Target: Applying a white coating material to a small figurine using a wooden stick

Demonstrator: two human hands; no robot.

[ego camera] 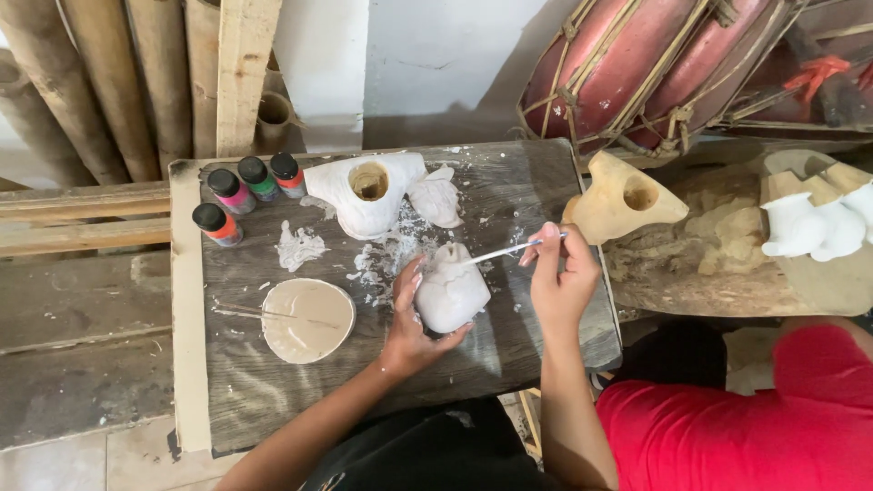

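Note:
My left hand [409,327] grips a small white-painted carved figure [452,291] from its left side, holding it on the dark wooden board [264,400]. My right hand [556,277] pinches a thin brush [506,252] whose tip touches the top of the figure. A round bowl of off-white paint [307,320] sits to the left of my left hand, with a stick lying across it.
A larger white carving with a hole [364,193] and a smaller white piece [436,198] lie behind. Several small paint bottles [245,189] stand at the back left. An unpainted wooden carving [620,202], white figures [809,225], red drums [637,64] and bamboo poles [91,82] surround the board.

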